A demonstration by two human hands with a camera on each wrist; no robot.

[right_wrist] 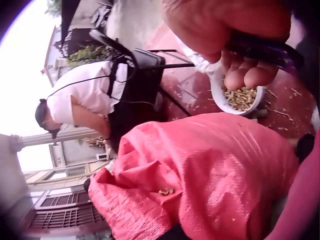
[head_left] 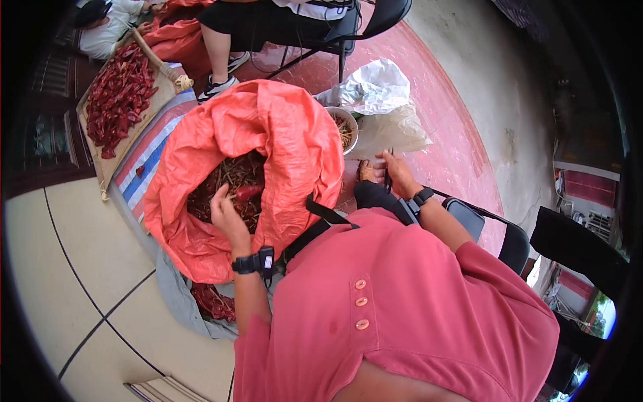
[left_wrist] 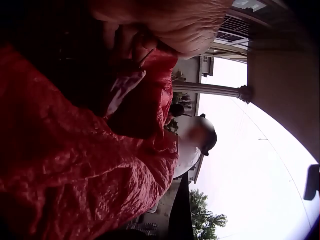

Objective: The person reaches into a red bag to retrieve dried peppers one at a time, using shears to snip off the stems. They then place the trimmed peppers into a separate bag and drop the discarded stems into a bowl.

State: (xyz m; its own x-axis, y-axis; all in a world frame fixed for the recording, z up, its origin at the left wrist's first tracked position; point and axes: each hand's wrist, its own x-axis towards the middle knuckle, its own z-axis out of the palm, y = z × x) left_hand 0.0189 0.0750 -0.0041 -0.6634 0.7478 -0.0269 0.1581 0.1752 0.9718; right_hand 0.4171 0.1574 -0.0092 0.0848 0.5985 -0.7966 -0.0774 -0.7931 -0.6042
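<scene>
My left hand [head_left: 231, 218] is over the mouth of an orange-red woven sack [head_left: 301, 141], its fingers curled and pinching a red chili [head_left: 249, 192]. Beneath it in the sack lie dark dried chilies and stems [head_left: 234, 171]. In the left wrist view, the left hand [left_wrist: 165, 25] shows curled fingers above the dark opening, by a shiny chili [left_wrist: 125, 90]. Off to the sack's right, my right hand [head_left: 400, 177] grips a dark, narrow object. The right wrist view shows the right hand [right_wrist: 230, 30] curled round its dark purple handle [right_wrist: 265, 50]; its far end is hidden.
A white bucket [head_left: 353, 144] of pale stem pieces and plastic bags [head_left: 375, 87] stand beyond the sack. Red chilies [head_left: 124, 87] lie on a woven tray [head_left: 151, 110] at upper left. A seated person [right_wrist: 90, 95] is opposite. More chilies [head_left: 214, 301] show beneath the sack.
</scene>
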